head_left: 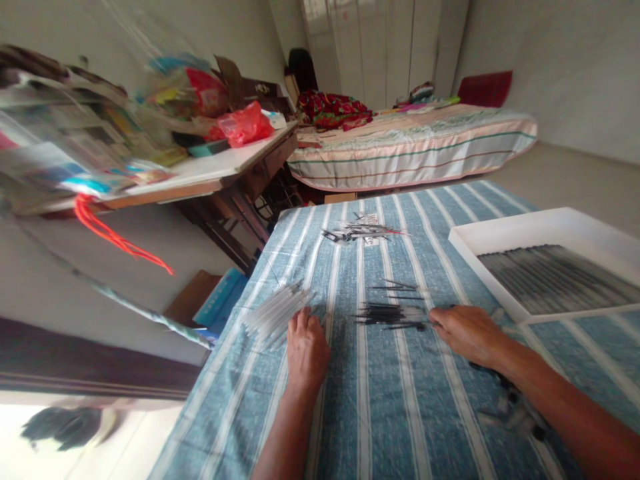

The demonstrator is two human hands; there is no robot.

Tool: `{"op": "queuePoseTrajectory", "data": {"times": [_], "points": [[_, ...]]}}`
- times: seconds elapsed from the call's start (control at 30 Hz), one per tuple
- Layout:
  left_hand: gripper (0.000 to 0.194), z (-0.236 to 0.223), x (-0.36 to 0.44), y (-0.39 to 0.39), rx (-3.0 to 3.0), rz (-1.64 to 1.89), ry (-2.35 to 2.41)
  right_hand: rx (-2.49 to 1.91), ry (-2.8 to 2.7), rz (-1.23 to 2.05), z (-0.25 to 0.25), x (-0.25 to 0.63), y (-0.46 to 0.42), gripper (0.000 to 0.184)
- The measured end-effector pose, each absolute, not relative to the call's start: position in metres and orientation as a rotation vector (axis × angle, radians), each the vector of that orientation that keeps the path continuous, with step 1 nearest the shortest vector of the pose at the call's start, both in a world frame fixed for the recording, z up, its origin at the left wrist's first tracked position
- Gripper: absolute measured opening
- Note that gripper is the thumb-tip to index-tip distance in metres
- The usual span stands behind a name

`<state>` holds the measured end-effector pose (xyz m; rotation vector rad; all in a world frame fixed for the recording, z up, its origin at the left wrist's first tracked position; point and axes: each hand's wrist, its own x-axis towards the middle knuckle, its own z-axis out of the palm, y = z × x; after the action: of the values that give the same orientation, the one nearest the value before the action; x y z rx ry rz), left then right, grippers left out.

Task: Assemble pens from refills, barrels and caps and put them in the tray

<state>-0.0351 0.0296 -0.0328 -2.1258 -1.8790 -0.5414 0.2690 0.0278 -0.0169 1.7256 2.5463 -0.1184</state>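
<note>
A fan of clear, thin tubes (278, 312), which look like pen barrels, lies on the striped cloth. At its right end my left hand (307, 347) has its fingers bent and drawn together over the tips; what they grip is hidden. To the right lies a bundle of thin black pen refills (383, 314), with a few loose ones above it. My right hand (463, 330) is closed in a pinch beside the refills' right end, and I cannot see what it holds. Blurred small dark and clear parts (515, 413) lie under my right forearm.
A white box (520, 303) with rows of dark-tipped pens stands at the right. Mixed slim parts (363, 231) are heaped toward the far edge of the blue striped cloth (340, 413). Beyond are a cluttered side table (200, 175) and a bed (400, 160).
</note>
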Motion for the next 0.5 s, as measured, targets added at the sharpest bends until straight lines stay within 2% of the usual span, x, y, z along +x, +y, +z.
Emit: {"op": "queuePoseTrajectory", "data": {"times": [0.27, 0.4, 0.5], "points": [[0.013, -0.019, -0.01, 0.013, -2.353, -0.992, -2.078, 1.74, 2.687, 0.062, -0.029, 0.276, 0.025, 0.021], [0.027, -0.014, 0.0, 0.005, -2.638, -1.166, -2.108, 1.751, 2.893, 0.185, -0.034, 0.283, 0.024, 0.024], [0.029, -0.013, 0.004, 0.001, -2.813, -1.216, -2.027, 1.683, 3.055, 0.209, -0.034, 0.283, 0.022, 0.028]]}}
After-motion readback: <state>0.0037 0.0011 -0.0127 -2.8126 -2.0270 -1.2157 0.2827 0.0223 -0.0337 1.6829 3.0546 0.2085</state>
